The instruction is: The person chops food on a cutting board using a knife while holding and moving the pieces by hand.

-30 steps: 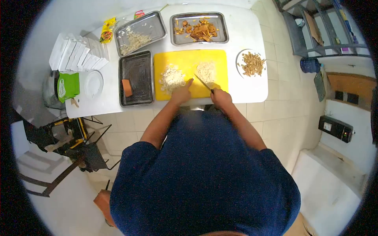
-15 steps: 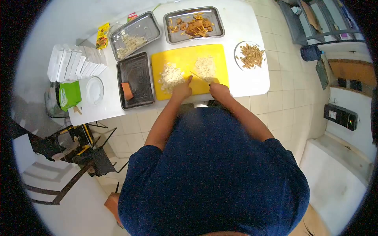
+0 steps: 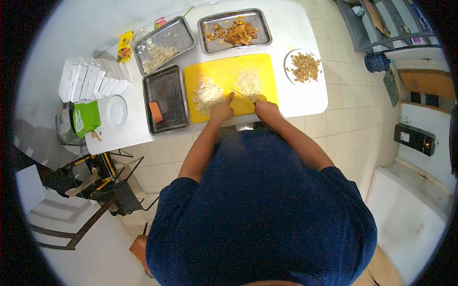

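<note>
A knife (image 3: pixel 242 94) is in my right hand (image 3: pixel 267 110), its fingers wrapped round the handle. The thin blade slants up and left over the yellow cutting board (image 3: pixel 229 66), between two piles of chopped pale pieces. My left hand (image 3: pixel 222 109) rests at the lower right edge of the left pile (image 3: pixel 208 94), its thumb stretched out near the knife tip. The other fingers are partly hidden, and I make out nothing held in them. Beyond the blade lies the right pile (image 3: pixel 249 82), which looks more finely cut.
Left of the board, a dark tray (image 3: pixel 164 95) holds an orange-brown block (image 3: pixel 155 112). Behind it, a metal tray (image 3: pixel 179 35) holds pale bits. Another tray (image 3: pixel 205 45) has browned food in it. A plate (image 3: pixel 288 76) of brown pieces stands right. White boxes (image 3: pixel 88 78) line the left.
The whole view has shifted very slightly. Both hands and the knife stay in nearly the same place over the board, and the piles look unchanged.
</note>
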A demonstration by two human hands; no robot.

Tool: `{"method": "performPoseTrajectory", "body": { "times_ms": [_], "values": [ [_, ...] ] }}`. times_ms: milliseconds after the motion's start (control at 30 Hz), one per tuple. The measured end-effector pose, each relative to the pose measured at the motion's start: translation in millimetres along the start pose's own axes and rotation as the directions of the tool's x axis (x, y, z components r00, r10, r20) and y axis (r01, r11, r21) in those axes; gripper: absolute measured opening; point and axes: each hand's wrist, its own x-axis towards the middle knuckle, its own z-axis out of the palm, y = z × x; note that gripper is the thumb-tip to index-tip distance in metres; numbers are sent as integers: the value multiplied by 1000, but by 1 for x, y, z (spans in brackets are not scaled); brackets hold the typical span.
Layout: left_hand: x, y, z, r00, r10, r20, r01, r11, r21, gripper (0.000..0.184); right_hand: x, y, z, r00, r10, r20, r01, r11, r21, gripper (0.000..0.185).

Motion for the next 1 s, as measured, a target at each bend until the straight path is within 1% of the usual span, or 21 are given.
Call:
{"method": "performPoseTrajectory", "body": {
  "times_ms": [33, 133, 233, 333, 433, 533, 633, 733, 833, 933, 1000],
  "values": [
    [0, 0, 2, 1000, 4, -7, -4, 1000, -8, 77, 0, 1, 1, 1000, -11, -4, 11, 1000, 0, 25],
    [10, -4, 10, 1000, 20, -15, -20, 1000, 12, 78, 7, -1, 4, 996, 38, 87, -35, 999, -26, 24],
    [10, -6, 12, 1000, 23, 3, -23, 999, 25, 78, 15, 2, 14, 993, 37, 113, -27, 995, -91, 26],
    [8, -5, 11, 999, 32, -8, -31, 999, 23, 79, 15, 1, 14, 995, 52, 82, -50, 998, -34, 28],
    [6, -4, 8, 999, 34, -3, -34, 997, 70, 79, 9, -8, -3, 985, 101, 139, -100, 995, -14, 29],
    [3, -3, 7, 999, 30, -19, -29, 998, 60, 79, -4, -13, -15, 1000, 18, 25, -17, 999, -29, 26],
    [4, -5, 8, 996, 60, -61, -58, 998, 35, 79, 0, -12, -14, 984, 95, 152, -88, 995, -48, 29],
    [3, -8, 6, 995, 80, -52, -79, 997, 16, 79, 1, -13, -9, 985, 105, 134, -100, 994, -40, 29],
    [11, -12, 14, 982, 133, -137, -128, 991, 46, 78, 5, 1, 20, 996, 54, 76, -54, 999, -7, 28],
    [9, -9, 10, 991, 104, -83, -101, 994, 37, 79, 6, 1, 24, 990, 132, 51, -134, 990, 38, 27],
    [4, -5, 3, 996, 80, -50, -77, 996, 54, 79, 7, -2, 18, 992, 112, 61, -113, 993, 28, 26]
  ]
}}
